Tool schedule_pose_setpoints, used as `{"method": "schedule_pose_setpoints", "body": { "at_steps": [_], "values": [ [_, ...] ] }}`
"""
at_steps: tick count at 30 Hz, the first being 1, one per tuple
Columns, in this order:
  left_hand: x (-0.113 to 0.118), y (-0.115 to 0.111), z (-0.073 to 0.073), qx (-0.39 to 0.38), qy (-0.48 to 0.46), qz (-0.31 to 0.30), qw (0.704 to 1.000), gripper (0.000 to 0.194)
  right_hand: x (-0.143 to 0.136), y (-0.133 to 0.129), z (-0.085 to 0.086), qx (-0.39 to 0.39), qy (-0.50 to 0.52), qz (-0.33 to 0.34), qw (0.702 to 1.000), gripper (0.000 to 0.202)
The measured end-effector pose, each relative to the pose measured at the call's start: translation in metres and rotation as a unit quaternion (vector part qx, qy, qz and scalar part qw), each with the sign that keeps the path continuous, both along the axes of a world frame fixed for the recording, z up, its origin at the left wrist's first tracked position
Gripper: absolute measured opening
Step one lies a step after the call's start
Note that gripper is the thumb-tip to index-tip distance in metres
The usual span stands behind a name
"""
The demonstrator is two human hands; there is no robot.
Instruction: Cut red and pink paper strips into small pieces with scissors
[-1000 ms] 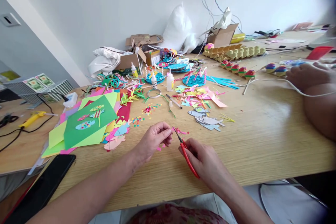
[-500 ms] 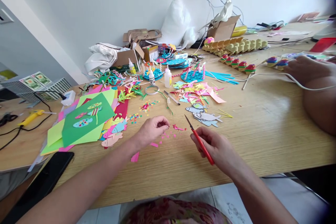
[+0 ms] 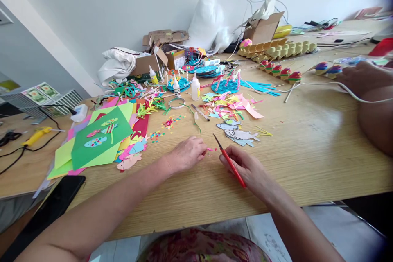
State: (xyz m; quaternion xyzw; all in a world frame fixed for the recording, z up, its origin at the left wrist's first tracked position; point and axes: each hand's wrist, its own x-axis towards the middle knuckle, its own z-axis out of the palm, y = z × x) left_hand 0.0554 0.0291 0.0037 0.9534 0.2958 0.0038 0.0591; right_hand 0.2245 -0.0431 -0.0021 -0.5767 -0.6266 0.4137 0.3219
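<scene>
Red-handled scissors (image 3: 232,166) are in my right hand (image 3: 245,170), their dark blades together and pointing up and left. My left hand (image 3: 188,153) rests low over the table, palm down with curled fingers; whatever lies under them is hidden. Small pink paper scraps (image 3: 211,150) show just right of its fingertips. Grey fish cutouts (image 3: 242,135) lie beyond the scissors. Colourful confetti dots (image 3: 156,136) are scattered behind my left wrist. A green sheet (image 3: 102,137) with decorated paper fish lies at the left.
Glue bottles (image 3: 195,88), a tape ring (image 3: 177,103) and paper strips (image 3: 236,104) stand or lie farther back. A black phone (image 3: 69,190) is at the front left. Another person's hand (image 3: 359,74) rests at the right, near painted egg-carton pieces (image 3: 284,73).
My left hand has moved right and turned palm down, and the pink scraps and strips that lay in front of it are mostly out of sight. The scissors are still in my right hand.
</scene>
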Motion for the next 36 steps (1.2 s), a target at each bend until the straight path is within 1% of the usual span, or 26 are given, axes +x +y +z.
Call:
{"method": "schedule_pose_setpoints", "body": {
  "at_steps": [4,7,11,14,19,24,29,33,36],
  "values": [
    [0.003,0.006,-0.003,-0.02,0.017,0.005,1.0,0.011,0.001,0.001,-0.001,-0.003,0.006,0.0,1.0,0.019],
    [0.001,0.01,-0.002,-0.059,0.021,0.037,0.997,0.012,0.001,0.001,-0.005,0.001,0.01,-0.001,1.0,0.018],
    [-0.014,0.017,0.008,-0.132,-0.024,0.079,0.988,0.014,0.003,0.002,-0.012,0.0,0.025,-0.007,1.0,0.022],
    [-0.028,0.02,0.011,-0.149,-0.049,0.091,0.983,0.014,0.004,0.003,-0.015,0.002,0.034,-0.012,0.999,0.025],
    [-0.038,0.015,0.007,-0.146,-0.018,0.117,0.982,0.013,0.005,0.002,-0.016,0.002,0.044,-0.004,0.999,0.025],
    [-0.04,0.01,0.007,-0.124,-0.009,0.116,0.985,0.013,0.005,0.001,-0.015,0.006,0.046,-0.004,0.999,0.029],
    [-0.041,0.014,0.005,-0.106,0.014,0.089,0.99,0.011,0.006,0.002,-0.02,0.003,0.049,0.0,0.999,0.028],
    [-0.037,0.015,0.002,-0.1,0.026,0.069,0.992,0.009,0.008,0.001,-0.023,0.0,0.075,0.012,0.997,0.024],
    [-0.036,0.012,0.002,-0.099,0.025,0.068,0.992,0.009,0.008,0.001,-0.023,-0.002,0.088,0.014,0.996,0.022]
  ]
}}
